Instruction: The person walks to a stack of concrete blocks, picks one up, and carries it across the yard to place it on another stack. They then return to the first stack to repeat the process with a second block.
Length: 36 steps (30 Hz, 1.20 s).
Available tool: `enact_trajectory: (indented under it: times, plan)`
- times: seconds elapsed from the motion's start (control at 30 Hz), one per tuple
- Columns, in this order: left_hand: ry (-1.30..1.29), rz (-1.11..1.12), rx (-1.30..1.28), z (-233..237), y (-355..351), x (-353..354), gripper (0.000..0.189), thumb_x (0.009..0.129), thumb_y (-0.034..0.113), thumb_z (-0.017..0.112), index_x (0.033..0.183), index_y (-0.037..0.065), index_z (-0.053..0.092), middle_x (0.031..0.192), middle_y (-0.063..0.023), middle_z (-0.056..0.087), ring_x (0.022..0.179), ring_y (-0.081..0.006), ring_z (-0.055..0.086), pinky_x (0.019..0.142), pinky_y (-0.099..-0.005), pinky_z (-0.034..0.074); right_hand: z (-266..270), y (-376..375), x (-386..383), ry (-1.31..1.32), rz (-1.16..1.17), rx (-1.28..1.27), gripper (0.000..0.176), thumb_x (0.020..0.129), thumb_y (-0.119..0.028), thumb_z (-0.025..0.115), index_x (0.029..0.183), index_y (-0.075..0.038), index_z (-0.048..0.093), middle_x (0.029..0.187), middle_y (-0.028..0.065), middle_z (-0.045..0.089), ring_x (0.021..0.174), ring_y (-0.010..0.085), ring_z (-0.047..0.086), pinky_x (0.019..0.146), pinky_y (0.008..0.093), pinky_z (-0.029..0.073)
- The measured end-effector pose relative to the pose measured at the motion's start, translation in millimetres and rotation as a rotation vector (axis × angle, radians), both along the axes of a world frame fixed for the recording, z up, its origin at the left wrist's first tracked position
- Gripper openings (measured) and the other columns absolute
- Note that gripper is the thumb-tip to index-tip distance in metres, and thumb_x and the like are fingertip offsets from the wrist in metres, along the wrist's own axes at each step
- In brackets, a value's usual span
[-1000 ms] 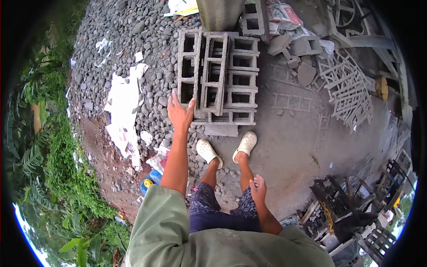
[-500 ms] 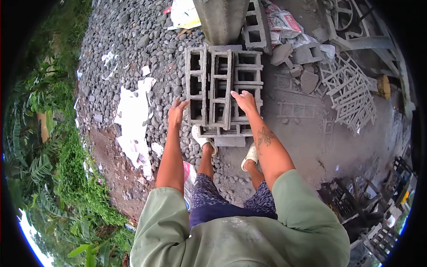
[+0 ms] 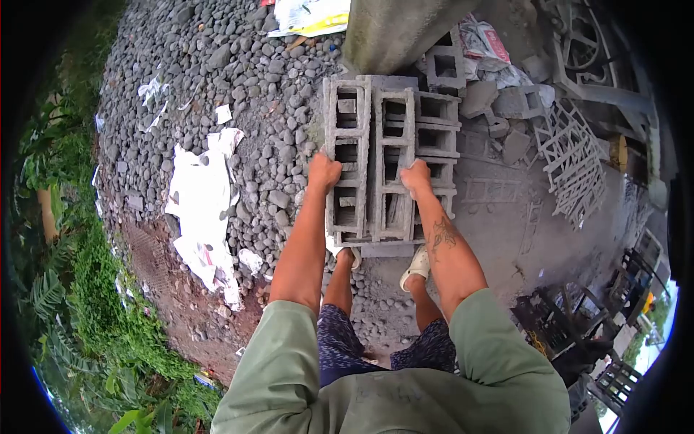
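Two grey hollow concrete blocks stand side by side in front of me, their holes facing up toward my head. My left hand (image 3: 325,171) is closed on the outer wall of the left concrete block (image 3: 332,108). My right hand (image 3: 416,178) is closed over the right wall of the other concrete block (image 3: 409,123), with its fingers hidden in the hole. More concrete blocks (image 3: 437,121) are stacked beside and beneath these two. Whether the two held blocks still touch the stack is hidden.
A concrete post (image 3: 397,36) rises just behind the stack. Rounded stones (image 3: 275,145) cover the ground at left, with a white torn sheet (image 3: 206,195) lying on them. Broken block pieces (image 3: 499,119) and a lattice panel (image 3: 575,166) lie at right. My feet in pale clogs (image 3: 416,267) stand close to the blocks.
Both hands have come in from beside the blocks and closed on them. The two blocks now look larger and nearer to me. The view has shifted slightly.
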State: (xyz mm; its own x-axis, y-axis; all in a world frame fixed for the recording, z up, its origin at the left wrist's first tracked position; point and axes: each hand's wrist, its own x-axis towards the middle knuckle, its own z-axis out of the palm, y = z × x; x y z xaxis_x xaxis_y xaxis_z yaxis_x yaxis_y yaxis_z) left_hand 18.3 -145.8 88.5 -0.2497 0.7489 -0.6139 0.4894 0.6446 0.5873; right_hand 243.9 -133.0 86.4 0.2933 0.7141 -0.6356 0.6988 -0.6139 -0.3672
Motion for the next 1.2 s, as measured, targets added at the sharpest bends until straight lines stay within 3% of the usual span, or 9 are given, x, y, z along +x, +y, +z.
enact_trajectory:
  times: [0.2,0.27,0.43,0.47,0.67,0.77,0.87,1.1,1.2]
  plan:
    - [-0.06,-0.006,-0.05,-16.5,-8.1,-2.1,0.037,0.063,0.01,0.048,0.095,-0.007,0.054,0.089,-0.0292,0.058,0.089,-0.0411,0.056,0.078,-0.0416,0.044,17.3,3.0,-18.2,0.052,-0.068,-0.066,0.037,0.075,-0.026,0.064,0.087,0.008,0.055,0.095,0.0268,0.058,0.095,0.037,0.056,0.077,0.0407,0.046]
    - [-0.129,0.069,0.091,-19.7,-9.5,-0.4,0.034,0.064,0.006,0.047,0.095,-0.005,0.056,0.078,-0.017,0.062,0.073,-0.0246,0.059,0.068,-0.0345,0.045,17.1,1.8,-16.7,0.085,-0.123,-0.033,0.038,0.077,-0.027,0.063,0.088,0.008,0.055,0.094,0.026,0.058,0.095,0.0351,0.057,0.075,0.0401,0.046]
    - [-0.291,0.128,0.177,-31.8,-20.7,-2.4,0.041,0.064,-0.001,0.044,0.104,-0.001,0.054,0.086,-0.0071,0.06,0.072,-0.0174,0.055,0.067,-0.0275,0.044,-15.0,-17.4,-3.5,0.339,-0.207,0.127,0.037,0.078,-0.027,0.062,0.093,0.006,0.055,0.09,0.0235,0.061,0.089,0.0321,0.059,0.074,0.0371,0.044]
    - [-0.295,0.118,0.048,-34.8,-21.2,-6.8,0.044,0.063,0.007,0.046,0.106,0.0,0.054,0.09,-0.0204,0.062,0.087,-0.0321,0.059,0.078,-0.0362,0.043,22.5,-9.4,-15.0,0.272,-0.201,0.073,0.036,0.078,-0.027,0.062,0.095,0.005,0.056,0.089,0.023,0.061,0.088,0.0317,0.059,0.074,0.0378,0.044]
    - [-0.366,0.131,0.114,-18.2,-19.7,-2.0,0.043,0.063,0.006,0.045,0.105,-0.002,0.053,0.087,-0.0184,0.062,0.083,-0.0286,0.059,0.076,-0.0356,0.044,16.3,-2.6,-11.5,0.483,-0.147,0.126,0.064,0.079,-0.041,0.057,0.118,0.006,0.043,0.109,0.0268,0.053,0.106,0.0367,0.05,0.088,0.0381,0.04]
    - [-0.227,0.101,0.0,-6.9,-13.4,-3.5,0.046,0.063,0.006,0.046,0.108,-0.002,0.05,0.084,-0.02,0.062,0.081,-0.0298,0.06,0.075,-0.036,0.045,41.9,23.6,-10.5,0.107,0.063,0.089,0.087,0.073,-0.057,0.054,0.126,0.009,0.032,0.119,0.0312,0.044,0.114,0.0393,0.042,0.095,0.0383,0.035]
    - [-0.036,0.051,-0.079,-10.6,-13.8,-3.0,0.021,0.063,0.004,0.051,0.078,-0.011,0.055,0.063,-0.0086,0.056,0.056,-0.0188,0.052,0.054,-0.0327,0.042,33.3,60.5,-8.9,0.173,0.01,0.216,0.086,0.075,-0.054,0.053,0.125,0.012,0.029,0.115,0.0324,0.046,0.11,0.0399,0.045,0.094,0.0392,0.035]
    - [-0.579,0.413,0.02,-21.1,-31.1,2.8,0.028,0.065,-0.004,0.047,0.09,-0.007,0.057,0.08,-0.0108,0.059,0.067,-0.0206,0.055,0.06,-0.0315,0.045,14.8,80.4,-37.9,0.197,0.072,0.2,0.055,0.085,-0.027,0.048,0.131,-0.002,0.029,0.115,0.0268,0.049,0.108,0.0395,0.046,0.092,0.0408,0.037]
    - [-0.526,0.289,0.013,-14.0,-23.3,1.4,0.035,0.064,-0.004,0.046,0.098,-0.008,0.053,0.086,-0.0113,0.058,0.073,-0.0197,0.055,0.065,-0.0306,0.045,-2.5,78.8,-30.2,0.293,-0.011,0.251,0.044,0.087,-0.022,0.049,0.125,-0.002,0.039,0.112,0.0195,0.054,0.107,0.0309,0.05,0.088,0.0356,0.038]
